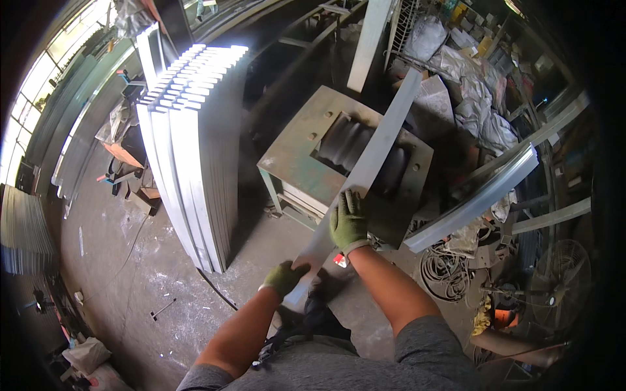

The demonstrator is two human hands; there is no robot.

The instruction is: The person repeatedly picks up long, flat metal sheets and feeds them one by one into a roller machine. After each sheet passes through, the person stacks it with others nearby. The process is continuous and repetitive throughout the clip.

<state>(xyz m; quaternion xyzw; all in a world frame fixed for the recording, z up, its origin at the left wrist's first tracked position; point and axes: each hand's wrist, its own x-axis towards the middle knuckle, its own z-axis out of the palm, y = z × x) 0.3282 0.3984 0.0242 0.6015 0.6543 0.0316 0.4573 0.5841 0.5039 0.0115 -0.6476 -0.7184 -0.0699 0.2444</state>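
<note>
A long flat metal strip (381, 140) slants from near my waist across the top of a green, worn machine (300, 153) with grooved dark rollers (342, 140). Near its lower end, my left hand (282, 279), in a green glove, is closed around the strip's left edge. Farther up, my right hand (349, 221), gloved the same way, lies palm down on the strip with its fingers stretched out along it. The strip hides part of the rollers.
Left of the machine stands a tall stack of shiny metal profiles (189, 163). To the right are a bundle of metal strips (476, 199), coiled cable (447, 274) and a fan (561, 280). White sacks (469, 85) lie at the far right. A gloved hand (481, 319) of another person shows lower right.
</note>
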